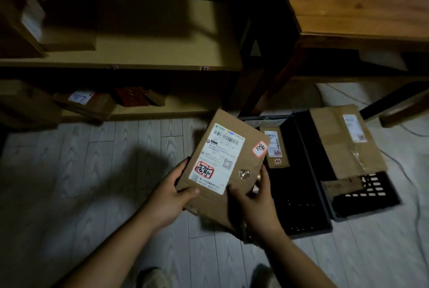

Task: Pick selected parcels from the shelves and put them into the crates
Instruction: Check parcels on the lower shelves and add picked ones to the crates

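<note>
Parcel (pixel 222 160) gripped in both hands, left hand (pixel 171 197) on its left edge, right hand (pixel 257 201) at its near-right corner, long axis pointing away. I see the black crate (pixel 311 233) just right, nearest my right hand.

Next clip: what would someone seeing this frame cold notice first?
The cardboard parcel at centre, gripped by the left hand on its left edge and the right hand at its lower right, white label up. Just right of it, two black crates sit on the floor: the left crate holds a small parcel, the right crate a large parcel.
</note>
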Motion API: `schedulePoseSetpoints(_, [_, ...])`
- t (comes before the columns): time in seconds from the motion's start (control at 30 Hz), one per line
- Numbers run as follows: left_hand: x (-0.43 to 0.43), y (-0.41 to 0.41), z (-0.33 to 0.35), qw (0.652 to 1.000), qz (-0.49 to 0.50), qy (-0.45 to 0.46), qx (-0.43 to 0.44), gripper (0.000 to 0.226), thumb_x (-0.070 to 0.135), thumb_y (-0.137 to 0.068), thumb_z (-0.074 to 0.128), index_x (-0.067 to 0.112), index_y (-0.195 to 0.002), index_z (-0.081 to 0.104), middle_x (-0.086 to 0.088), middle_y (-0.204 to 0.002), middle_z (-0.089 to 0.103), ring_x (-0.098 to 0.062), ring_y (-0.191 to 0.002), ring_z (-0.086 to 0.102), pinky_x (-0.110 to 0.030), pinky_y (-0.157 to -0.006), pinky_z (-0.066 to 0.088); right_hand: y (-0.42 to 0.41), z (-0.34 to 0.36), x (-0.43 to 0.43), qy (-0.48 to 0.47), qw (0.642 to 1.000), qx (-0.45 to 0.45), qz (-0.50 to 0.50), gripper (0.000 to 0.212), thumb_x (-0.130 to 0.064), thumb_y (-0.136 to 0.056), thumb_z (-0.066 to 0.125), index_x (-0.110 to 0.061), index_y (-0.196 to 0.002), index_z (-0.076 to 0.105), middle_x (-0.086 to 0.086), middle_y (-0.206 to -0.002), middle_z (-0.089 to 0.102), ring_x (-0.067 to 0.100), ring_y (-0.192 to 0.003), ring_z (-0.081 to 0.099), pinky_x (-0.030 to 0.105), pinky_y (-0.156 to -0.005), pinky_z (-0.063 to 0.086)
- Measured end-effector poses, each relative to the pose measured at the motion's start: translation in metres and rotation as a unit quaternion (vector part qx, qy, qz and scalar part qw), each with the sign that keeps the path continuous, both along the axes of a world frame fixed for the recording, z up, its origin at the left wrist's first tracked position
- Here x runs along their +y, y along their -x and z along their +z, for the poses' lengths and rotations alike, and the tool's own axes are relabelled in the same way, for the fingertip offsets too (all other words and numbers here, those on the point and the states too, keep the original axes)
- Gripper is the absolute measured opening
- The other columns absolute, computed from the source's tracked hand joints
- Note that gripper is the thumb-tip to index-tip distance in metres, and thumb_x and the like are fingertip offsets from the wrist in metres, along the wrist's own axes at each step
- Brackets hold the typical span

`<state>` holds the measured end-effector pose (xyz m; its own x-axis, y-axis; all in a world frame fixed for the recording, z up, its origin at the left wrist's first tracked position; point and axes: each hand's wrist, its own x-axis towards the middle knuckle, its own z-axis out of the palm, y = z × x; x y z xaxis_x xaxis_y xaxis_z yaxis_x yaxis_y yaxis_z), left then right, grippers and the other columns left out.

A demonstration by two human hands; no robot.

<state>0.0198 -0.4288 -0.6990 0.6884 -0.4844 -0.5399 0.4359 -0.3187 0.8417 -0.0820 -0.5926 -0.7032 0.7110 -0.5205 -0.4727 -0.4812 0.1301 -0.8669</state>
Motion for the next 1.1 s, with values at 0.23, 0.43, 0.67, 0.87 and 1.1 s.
schedulePoseSetpoints(0.23, [-0.087,0.046,-0.009,0.994,-0.090,-0.065,0.003,0.067,0.003,-0.084,0.065,0.033,-0.138,0.039,0.008,-0.119,0.062,-0.004,-0.106,0.059,-0.027,-0.089,0.051,0.035,-0.024,-0.156,0.078,0.996,0.035,0.040,0.059,-0.030,-0.080,0.076,-0.035,-0.130,0.045,0.002,-0.138,0.050,0.017,-0.117,0.058,0.038,-0.088,0.057])
schedulePoseSetpoints(0.43, [-0.213,0.114,-0.075,0.953,0.233,-0.168,-0.094,0.062,0.004,-0.074,0.076,0.014,-0.123,0.040,0.001,-0.116,0.043,-0.016,-0.100,0.050,-0.026,-0.080,0.043,0.113,-0.075,-0.257,0.110,0.986,0.117,0.051,0.049,-0.031,-0.086,0.070,-0.023,-0.125,0.043,-0.005,-0.107,0.058,0.007,-0.093,0.058,0.027,-0.077,0.047])
schedulePoseSetpoints(0.67, [-0.267,0.169,-0.182,0.986,0.087,-0.137,-0.030,0.069,0.004,-0.074,0.075,0.036,-0.125,0.043,0.007,-0.120,0.057,-0.016,-0.118,0.054,-0.036,-0.098,0.045,0.163,-0.163,-0.308,0.184,0.947,0.230,0.125,0.049,-0.024,-0.080,0.073,-0.010,-0.118,0.045,0.010,-0.118,0.053,0.027,-0.108,0.055,0.033,-0.086,0.045])
schedulePoseSetpoints(0.87, [-0.270,0.181,-0.246,0.964,-0.036,-0.254,-0.068,0.102,0.010,-0.077,0.073,0.038,-0.150,0.007,-0.002,-0.142,0.033,-0.022,-0.130,0.039,-0.042,-0.104,0.042,0.169,-0.221,-0.299,0.188,0.906,0.269,0.268,0.075,-0.038,-0.095,0.053,-0.036,-0.151,0.003,0.013,-0.140,0.031,0.034,-0.119,0.049,0.036,-0.090,0.044])
schedulePoseSetpoints(1.1, [-0.275,0.177,-0.321,0.955,-0.112,-0.257,-0.093,0.090,-0.005,-0.077,0.068,0.018,-0.149,0.020,0.001,-0.154,0.012,-0.019,-0.139,0.025,-0.020,-0.106,0.023,0.147,-0.291,-0.299,0.181,0.863,0.336,0.332,0.093,-0.055,-0.086,0.057,-0.033,-0.153,-0.003,0.017,-0.148,0.021,0.040,-0.134,0.029,0.048,-0.111,0.032])
